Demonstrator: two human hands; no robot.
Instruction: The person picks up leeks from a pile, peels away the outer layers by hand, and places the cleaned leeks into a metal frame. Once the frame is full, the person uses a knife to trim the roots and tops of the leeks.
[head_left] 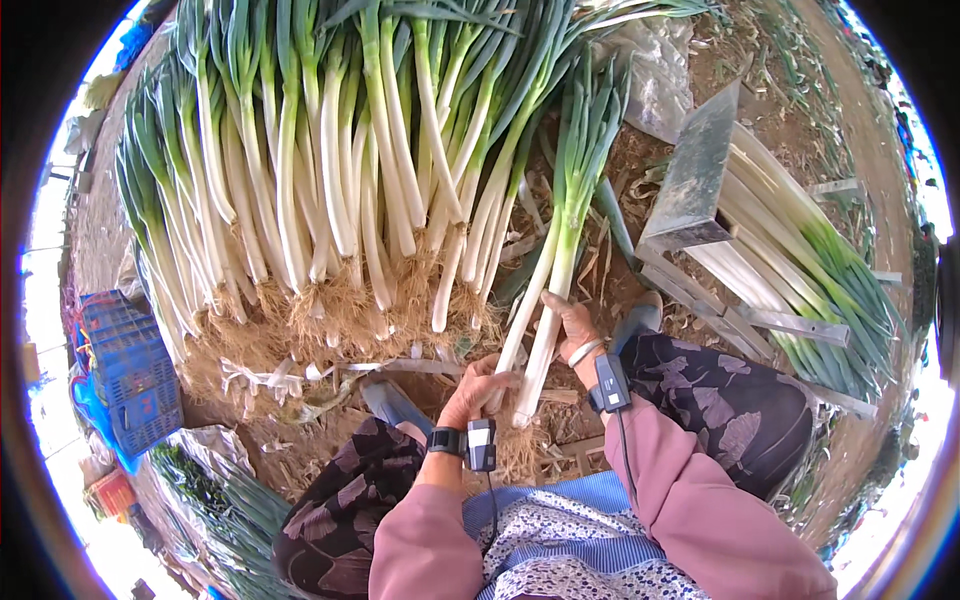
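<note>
Two leeks (pixel 565 250): smooth cylindrical white shanks, fibrous roots, right of leek pile (pixel 335 170). Long axis slants; leaves point away from the person. Left hand (pixel 478 388): grip clamped near roots. Right hand (pixel 574 328): grip clamped higher. Farther right of pile: angular sheet-metal rack (pixel 695 170).

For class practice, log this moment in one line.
left hand: holding leeks; right hand: holding leeks; leek pile: ahead-left; metal rack: loaded

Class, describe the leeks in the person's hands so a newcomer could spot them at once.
Start at the large heap of leeks filling the upper left. Just below and right of it are the left hand and right hand. The held leeks are the only ones gripped, unlike the heap or the bundle in the metal rack.
</note>
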